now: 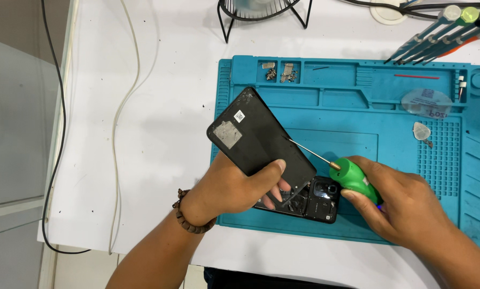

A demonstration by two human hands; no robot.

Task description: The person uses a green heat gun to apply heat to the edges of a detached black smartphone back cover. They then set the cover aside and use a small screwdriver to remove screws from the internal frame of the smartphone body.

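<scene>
Black plastic back cover [258,134]: lifted off, tilted up, pinched in my left hand [226,190].
Green-handled screwdriver [352,176]: gripped in my right hand [403,206].
Black phone body [315,199]: opened, insides exposed on the teal mat [411,160].

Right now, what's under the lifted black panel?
Under the black panel: phone body with camera module, left hand fingers, teal mat. The panel hides the rest of the phone.

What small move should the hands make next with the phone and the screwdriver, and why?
Probably draw the green screwdriver back a little. Its thin tip rests against the black panel that the left hand holds tilted up over the open phone, while the right hand grips the handle.
</scene>
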